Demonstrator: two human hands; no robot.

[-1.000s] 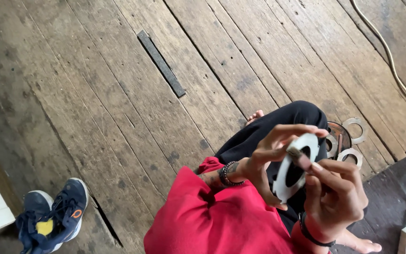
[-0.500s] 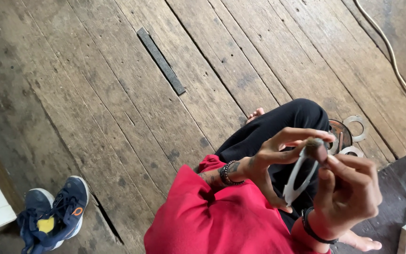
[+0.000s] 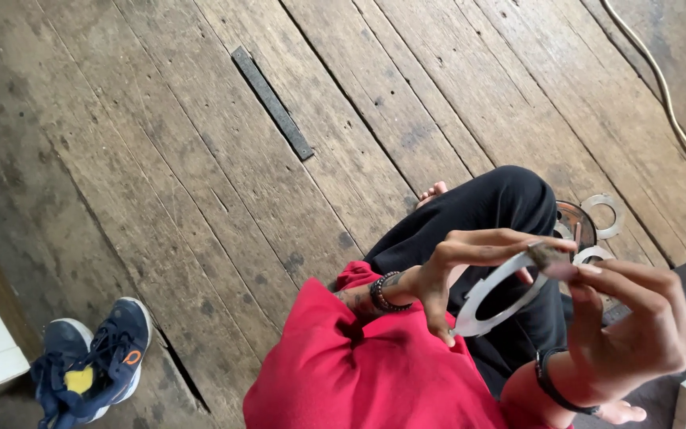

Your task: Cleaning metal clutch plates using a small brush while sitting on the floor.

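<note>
Both hands, left hand [image 3: 454, 274] and right hand [image 3: 637, 326], pinch a flat metal ring [image 3: 492, 295] edge-up above the plank floor [image 3: 200, 159], fingers seemingly closed on its rim.

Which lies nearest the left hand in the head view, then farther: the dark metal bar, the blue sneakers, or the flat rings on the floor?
From the left hand:
1. Flat rings, on the floorboards beyond the knee, to the right.
2. Dark metal bar, up and left on the planks.
3. Blue sneakers, far left, by the frame's lower edge.
</note>
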